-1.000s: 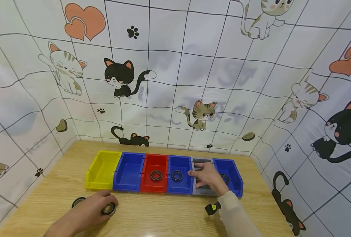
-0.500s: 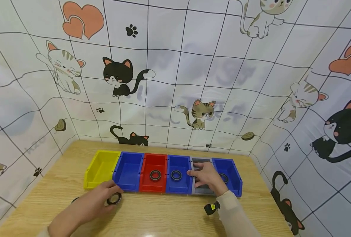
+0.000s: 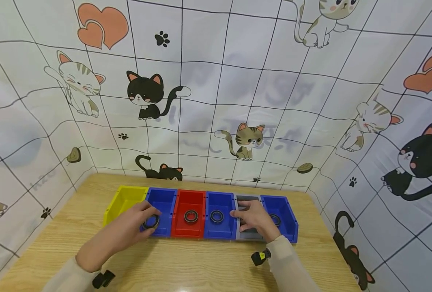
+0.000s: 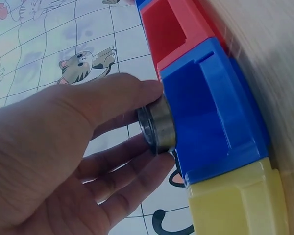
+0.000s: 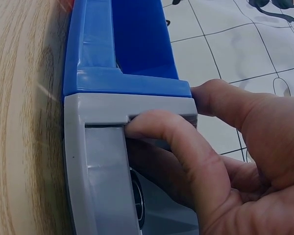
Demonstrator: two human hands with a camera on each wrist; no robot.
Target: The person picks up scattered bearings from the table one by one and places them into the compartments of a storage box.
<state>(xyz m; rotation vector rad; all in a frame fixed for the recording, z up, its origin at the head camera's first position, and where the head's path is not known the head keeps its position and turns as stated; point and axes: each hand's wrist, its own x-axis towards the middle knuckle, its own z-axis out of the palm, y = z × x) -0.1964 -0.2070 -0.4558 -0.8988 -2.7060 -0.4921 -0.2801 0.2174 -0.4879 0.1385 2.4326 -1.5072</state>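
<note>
Between thumb and fingertips, my left hand pinches a ball bearing over the front of the left blue bin. The left wrist view shows the bearing tilted on edge at that bin's mouth, apart from its floor. My right hand grips the side wall of the grey bin, where it meets a blue bin; the fingers reach inside. A bearing lies partly hidden in the grey bin. Other bearings lie in the red bin, the middle blue bin and the right blue bin.
The bins stand side by side in a row on a wooden table. A yellow bin ends the row at the left. Behind and at both sides hangs a sheet printed with cats.
My left hand has carried the bearing from the table, up and to the right, over the left blue bin. The right hand has stayed in place on the grey bin.
</note>
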